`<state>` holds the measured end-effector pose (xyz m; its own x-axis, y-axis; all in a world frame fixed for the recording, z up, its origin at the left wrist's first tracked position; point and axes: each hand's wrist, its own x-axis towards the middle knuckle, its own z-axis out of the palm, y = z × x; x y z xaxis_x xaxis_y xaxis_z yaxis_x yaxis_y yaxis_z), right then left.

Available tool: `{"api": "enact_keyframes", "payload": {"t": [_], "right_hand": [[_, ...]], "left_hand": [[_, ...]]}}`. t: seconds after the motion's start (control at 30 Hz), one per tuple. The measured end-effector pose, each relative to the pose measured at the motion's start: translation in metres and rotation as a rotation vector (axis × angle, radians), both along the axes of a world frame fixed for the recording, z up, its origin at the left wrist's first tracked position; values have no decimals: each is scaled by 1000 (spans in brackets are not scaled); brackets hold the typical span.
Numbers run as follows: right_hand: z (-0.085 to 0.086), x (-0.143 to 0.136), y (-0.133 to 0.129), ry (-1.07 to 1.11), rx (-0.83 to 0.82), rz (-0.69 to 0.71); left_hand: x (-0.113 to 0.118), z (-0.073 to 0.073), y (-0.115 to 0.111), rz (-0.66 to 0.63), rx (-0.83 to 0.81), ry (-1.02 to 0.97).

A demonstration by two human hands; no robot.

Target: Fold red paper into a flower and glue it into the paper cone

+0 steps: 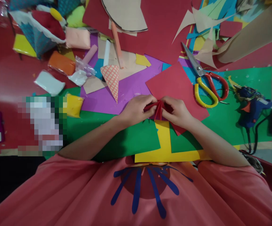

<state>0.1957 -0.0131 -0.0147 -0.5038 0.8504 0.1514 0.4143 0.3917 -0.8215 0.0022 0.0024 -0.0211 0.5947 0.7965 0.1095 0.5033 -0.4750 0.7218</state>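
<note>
Between my two hands is a small piece of folded red paper [158, 110], its pleats fanning downward. My left hand [138, 108] pinches its left side between thumb and fingers. On the other side, my right hand [177, 110] grips it in the same way, fingertips close to the left ones. Beneath the right hand lies a larger red sheet [171, 80], overlapping purple paper [136, 83] and green paper [117, 135]. A patterned paper cone [111, 80] rests on the purple sheet, left of my hands.
Scissors [200, 73] with yellow and red handles lie to the right, blades partly open. Farther right is a blue glue gun [253, 110] with its cord. Clay packets, including an orange one [61, 63], crowd the left. A paper roll [251, 34] and paper scraps occupy the back right.
</note>
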Motion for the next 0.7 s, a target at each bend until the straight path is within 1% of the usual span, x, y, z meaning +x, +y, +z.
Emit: {"api": "enact_keyframes", "payload": {"t": [0.13,0.33,0.57,0.63,0.7], "right_hand": [[0,0,-1,3,5,-4],[5,0,-2,9,-31,-30],[4,1,0,2,44,46],[3,0,-1,-6,37,23],[2,-2,-3,-8,25,-30]], "left_hand": [[0,-1,0,-29,-14,23],[1,-2,-2,-39,6,-46],[0,1,-4,23,-119,-173],[0,1,-3,24,-119,-169],[-1,1,-3,33,-91,-150]]}}
